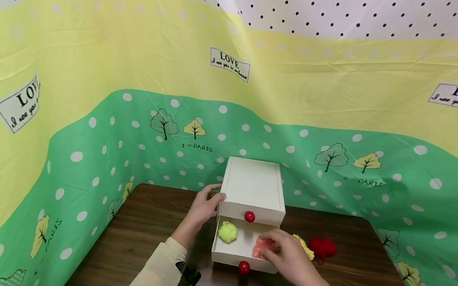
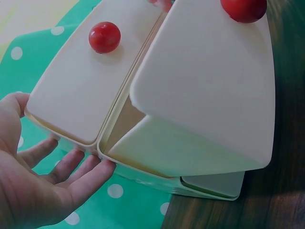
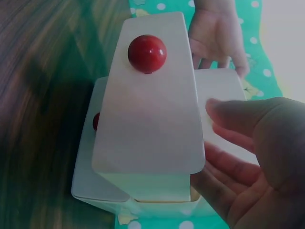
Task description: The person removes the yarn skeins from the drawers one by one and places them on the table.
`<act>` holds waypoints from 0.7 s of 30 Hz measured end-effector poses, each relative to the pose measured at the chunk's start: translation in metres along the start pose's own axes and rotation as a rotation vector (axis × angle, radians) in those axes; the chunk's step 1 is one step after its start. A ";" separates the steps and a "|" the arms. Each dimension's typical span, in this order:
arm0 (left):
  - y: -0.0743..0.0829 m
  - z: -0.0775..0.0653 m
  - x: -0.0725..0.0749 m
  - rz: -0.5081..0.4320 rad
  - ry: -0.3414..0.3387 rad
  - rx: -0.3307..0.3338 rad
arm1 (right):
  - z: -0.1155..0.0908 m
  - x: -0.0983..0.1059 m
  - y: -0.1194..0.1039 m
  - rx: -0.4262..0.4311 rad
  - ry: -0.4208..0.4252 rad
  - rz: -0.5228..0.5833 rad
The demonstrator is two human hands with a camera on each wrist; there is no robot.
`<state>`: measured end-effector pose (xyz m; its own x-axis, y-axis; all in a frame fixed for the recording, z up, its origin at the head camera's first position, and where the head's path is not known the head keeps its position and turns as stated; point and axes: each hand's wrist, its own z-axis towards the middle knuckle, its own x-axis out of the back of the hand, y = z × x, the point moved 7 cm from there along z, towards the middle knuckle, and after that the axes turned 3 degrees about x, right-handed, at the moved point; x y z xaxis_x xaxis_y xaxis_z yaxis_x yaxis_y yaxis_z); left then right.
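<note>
A small white chest of drawers [image 1: 253, 183] with red knobs stands on the table; its middle drawer [image 1: 232, 259] is pulled out. My left hand [image 1: 204, 206] rests against the chest's left side, thumb at the top front edge and fingers spread along the side [image 2: 78, 176]. Inside the drawer lies a lime-yellow yarn ball [image 1: 227, 232] on the left. At the drawer's right end my right hand [image 1: 291, 254] pinches a coral pink yarn bundle [image 1: 261, 247] between thumb and fingers. The drawer front hides that bundle in the right wrist view.
Right of the chest, a yellow yarn piece [image 1: 304, 247] and a red yarn bundle [image 1: 324, 247] lie on the dark wooden table [image 1: 147, 216]. A patterned green and yellow curtain [image 1: 196, 167] hangs close behind the chest. Below the drawer sits another drawer [image 2: 219, 183].
</note>
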<state>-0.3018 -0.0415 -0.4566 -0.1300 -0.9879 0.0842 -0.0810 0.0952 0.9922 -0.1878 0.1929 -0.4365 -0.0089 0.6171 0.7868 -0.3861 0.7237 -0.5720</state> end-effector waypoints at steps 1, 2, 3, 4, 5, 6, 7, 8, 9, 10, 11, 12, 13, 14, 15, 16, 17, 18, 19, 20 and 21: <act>0.000 0.000 0.000 -0.002 0.000 0.002 | 0.002 0.000 0.000 -0.002 -0.003 0.000; 0.000 0.000 0.000 -0.003 -0.001 0.003 | 0.003 0.000 0.001 -0.003 -0.004 -0.002; -0.001 0.001 0.000 -0.006 0.000 0.008 | 0.005 0.000 0.001 -0.010 -0.007 -0.005; -0.001 0.001 0.000 -0.005 -0.001 0.003 | 0.006 0.000 0.001 -0.012 -0.008 -0.019; -0.001 0.001 0.000 -0.007 -0.002 0.001 | 0.007 0.000 0.001 -0.012 -0.009 -0.031; 0.000 0.001 0.000 -0.007 -0.002 0.000 | 0.008 0.000 0.001 -0.012 -0.013 -0.041; 0.000 0.001 0.000 -0.008 -0.001 0.003 | 0.010 -0.001 0.001 -0.009 -0.018 -0.050; 0.000 0.001 0.000 -0.008 -0.002 0.000 | 0.011 -0.002 0.001 -0.002 -0.023 -0.054; 0.000 0.001 0.000 -0.008 -0.002 -0.001 | 0.012 -0.003 0.001 0.006 -0.029 -0.057; 0.000 0.002 0.000 -0.011 -0.003 -0.002 | 0.013 -0.004 0.000 0.018 -0.034 -0.062; 0.000 0.002 0.000 -0.015 -0.003 0.002 | 0.014 -0.005 0.000 0.034 -0.039 -0.065; 0.000 0.002 0.000 -0.016 -0.004 0.002 | 0.015 -0.005 -0.001 0.051 -0.042 -0.072; 0.000 0.002 0.000 -0.017 -0.005 0.001 | 0.015 -0.006 -0.001 0.069 -0.045 -0.080; 0.000 0.003 0.000 -0.019 -0.006 -0.001 | 0.016 -0.007 -0.001 0.085 -0.049 -0.083; 0.000 0.003 0.000 -0.022 -0.005 0.002 | 0.017 -0.008 -0.002 0.099 -0.056 -0.086; 0.000 0.003 0.000 -0.023 -0.006 0.000 | 0.018 -0.009 -0.002 0.115 -0.062 -0.085; 0.000 0.003 0.000 -0.022 -0.005 -0.002 | 0.019 -0.011 -0.002 0.126 -0.073 -0.080; 0.000 0.003 0.001 -0.022 -0.006 -0.003 | 0.019 -0.012 -0.001 0.131 -0.085 -0.073; 0.000 0.003 0.001 -0.022 -0.006 -0.003 | 0.020 -0.013 -0.001 0.135 -0.099 -0.066; -0.001 0.003 0.001 -0.022 -0.006 -0.003 | 0.020 -0.015 0.000 0.135 -0.112 -0.059; -0.001 0.003 0.001 -0.021 -0.006 -0.001 | 0.021 -0.016 0.001 0.135 -0.124 -0.055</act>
<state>-0.3049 -0.0421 -0.4578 -0.1342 -0.9890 0.0631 -0.0825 0.0746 0.9938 -0.2071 0.1778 -0.4449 -0.0948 0.5288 0.8434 -0.5097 0.7020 -0.4975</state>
